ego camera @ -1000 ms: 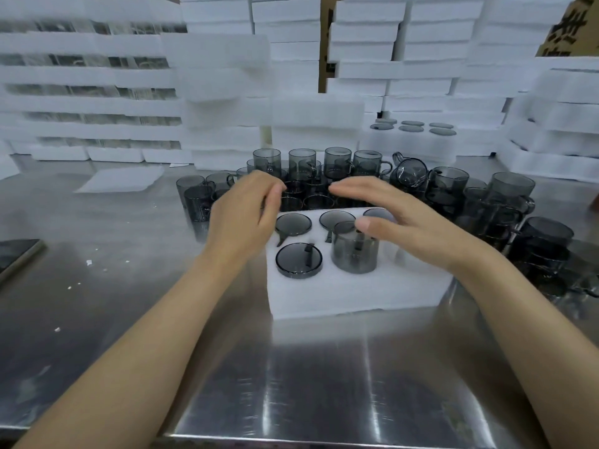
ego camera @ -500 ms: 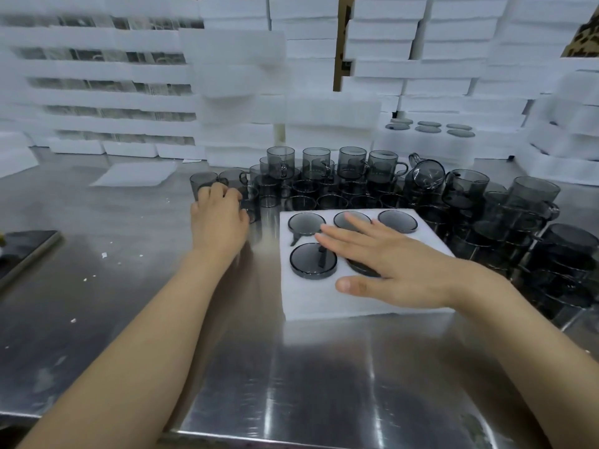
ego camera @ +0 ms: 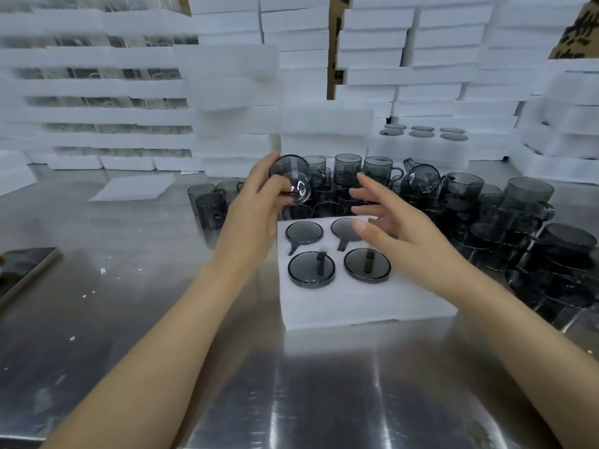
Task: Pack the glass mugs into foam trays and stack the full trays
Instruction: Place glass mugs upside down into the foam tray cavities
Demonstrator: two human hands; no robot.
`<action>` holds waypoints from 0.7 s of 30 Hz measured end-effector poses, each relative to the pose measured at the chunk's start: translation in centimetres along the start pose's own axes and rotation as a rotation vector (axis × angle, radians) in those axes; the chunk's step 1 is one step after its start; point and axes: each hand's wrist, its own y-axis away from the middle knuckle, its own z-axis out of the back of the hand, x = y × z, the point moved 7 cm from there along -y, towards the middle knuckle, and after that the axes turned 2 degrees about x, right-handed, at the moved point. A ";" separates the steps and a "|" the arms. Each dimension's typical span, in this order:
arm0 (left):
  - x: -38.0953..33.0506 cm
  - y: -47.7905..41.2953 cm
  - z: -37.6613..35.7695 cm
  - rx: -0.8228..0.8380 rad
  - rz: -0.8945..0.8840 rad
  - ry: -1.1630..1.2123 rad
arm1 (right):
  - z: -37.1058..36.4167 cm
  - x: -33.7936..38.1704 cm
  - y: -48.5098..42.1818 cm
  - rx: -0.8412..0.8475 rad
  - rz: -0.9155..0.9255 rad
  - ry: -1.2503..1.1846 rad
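Observation:
A white foam tray [ego camera: 356,303] lies on the steel table with several smoky glass mugs [ego camera: 311,268] sunk upside down in its holes. My left hand [ego camera: 259,199] grips one grey glass mug [ego camera: 291,179], lifted and tilted on its side above the tray's far left corner. My right hand [ego camera: 389,222] hovers over the tray's far right part with fingers spread, holding nothing and hiding the hole beneath it. A crowd of loose mugs [ego camera: 486,205] stands behind and to the right of the tray.
Tall stacks of foam trays [ego camera: 372,76] wall in the back of the table. One stack at the back right has a filled tray [ego camera: 421,137] on top. A loose foam sheet [ego camera: 133,187] lies at the back left; a dark flat object [ego camera: 22,267] sits at the left edge.
My left hand has picked a mug out of the group and raised it toward the tray. My right hand has lifted off the pressed-in mug and moved to the tray's far side.

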 end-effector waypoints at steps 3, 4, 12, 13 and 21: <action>-2.9 0.6 -0.9 0.090 -0.241 -0.044 | 0.6 0.4 0.1 -0.085 0.085 0.017; -3.3 0.8 -1.2 0.117 -0.295 -0.072 | 0.7 0.7 0.1 -0.100 0.128 0.045; -3.8 1.5 -2.0 0.205 -0.363 -0.107 | 0.2 2.2 0.3 -0.073 0.355 0.270; -4.1 1.3 -1.8 0.183 -0.381 -0.096 | 0.2 2.3 0.3 -0.085 0.358 0.282; -2.6 0.9 -1.1 0.093 -0.188 0.157 | 1.0 2.5 0.5 -0.168 0.332 0.239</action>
